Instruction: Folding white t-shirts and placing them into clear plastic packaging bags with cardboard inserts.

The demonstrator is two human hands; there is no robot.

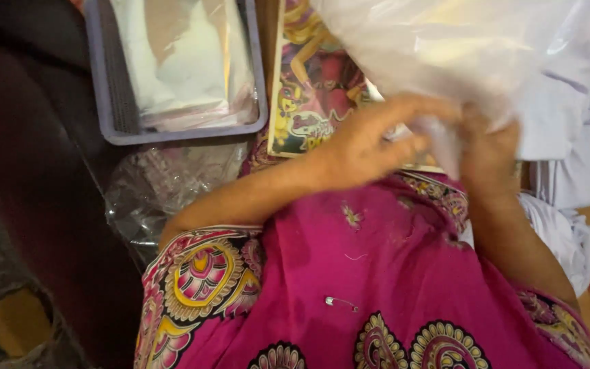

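Both hands meet at centre frame on a clear plastic bag (459,55) of white cloth filling the upper right. The left hand (370,140) pinches its lower edge; the right hand (489,154) grips beside it. It looks mid-handling — another packed bag already lies in the grey basket (107,102), upper left. Crumpled plastic (165,184) lies below it, a cartoon-printed sheet (308,89) under the hands — dim, cluttered floor.

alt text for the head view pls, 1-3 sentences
Both hands, left hand and right hand, grip the lower edge of a clear plastic bag holding white fabric, above a pink patterned garment. A grey basket of bagged white items sits upper left.
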